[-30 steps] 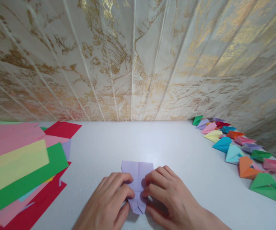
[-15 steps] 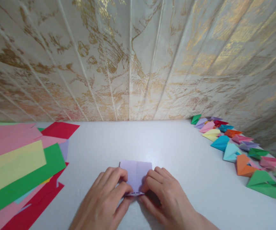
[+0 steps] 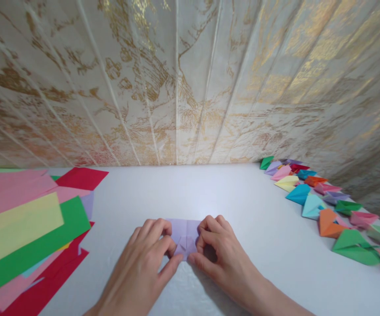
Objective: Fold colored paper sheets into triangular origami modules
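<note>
A small lilac sheet of folding paper (image 3: 186, 229) lies on the white table (image 3: 176, 193) near its front, with a crease down its middle. Its near edge is folded up, and small angled flaps show between the hands. My left hand (image 3: 150, 254) pinches the left side of the fold between thumb and fingers. On the right side my right hand (image 3: 218, 250) grips the same paper, its thumb at the bottom edge and its fingers curled above. Fingers hide both side edges of the paper.
Coloured paper sheets (image 3: 28, 228) lie in a loose pile at the left. Along the right edge stand rows of folded paper pieces (image 3: 311, 206) in several colours. Behind the table hangs a cream curtain (image 3: 176, 87) with a gold pattern.
The near edge of the lilac paper, raised before, now lies flatter with its angled flaps showing. Both hands have shifted slightly away from me, thumbs now at the bottom edge.
</note>
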The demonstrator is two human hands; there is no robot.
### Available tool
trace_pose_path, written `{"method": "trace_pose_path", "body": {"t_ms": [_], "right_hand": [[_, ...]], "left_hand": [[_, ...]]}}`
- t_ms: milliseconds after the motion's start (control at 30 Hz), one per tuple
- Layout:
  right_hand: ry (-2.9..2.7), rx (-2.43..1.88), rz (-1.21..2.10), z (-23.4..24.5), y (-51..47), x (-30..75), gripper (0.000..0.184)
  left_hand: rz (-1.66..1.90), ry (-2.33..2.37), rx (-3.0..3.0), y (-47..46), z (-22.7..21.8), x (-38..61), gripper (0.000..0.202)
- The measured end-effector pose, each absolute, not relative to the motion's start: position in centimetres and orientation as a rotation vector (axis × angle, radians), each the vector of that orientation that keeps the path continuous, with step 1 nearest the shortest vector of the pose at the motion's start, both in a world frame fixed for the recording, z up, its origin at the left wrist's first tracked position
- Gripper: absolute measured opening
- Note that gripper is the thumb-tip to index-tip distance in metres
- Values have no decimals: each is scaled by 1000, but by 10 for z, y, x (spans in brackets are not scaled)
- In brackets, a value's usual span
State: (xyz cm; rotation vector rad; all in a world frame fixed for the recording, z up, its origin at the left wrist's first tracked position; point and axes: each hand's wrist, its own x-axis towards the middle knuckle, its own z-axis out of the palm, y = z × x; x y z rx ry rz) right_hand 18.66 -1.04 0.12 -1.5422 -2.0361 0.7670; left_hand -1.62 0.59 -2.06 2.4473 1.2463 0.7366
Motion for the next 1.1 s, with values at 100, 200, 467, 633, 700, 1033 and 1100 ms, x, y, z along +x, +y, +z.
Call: {"method": "trace_pose_path", "body": {"t_ms": [100,200,467,633,700,1033,1100], "right_hand": [[-2039,-1555,767,2,-10,186,23],[-2060,-1556,764,3,-10,185,25],[-2117,-1549,697,1,-10,187,23],[-2132,-1373,630,-3,-13,189,38],[-2187,-1254,618,-4,-14,190,36],[-2496,-950,356,-1,-12,206,21],[-2559,-894,372,5,-9,212,19]], "left_hand": [[724,1254,2460,8,-19,-15,21],[706,1251,2468,9,-19,-15,22],[595,1319,2349,14,-17,-16,19],[605,1287,2318,16,-16,-16,13],[592,1287,2311,16,-16,-16,11],[542,1245,2254,18,-13,-22,9],[517,1231,2253,20,-12,-23,9]]}}
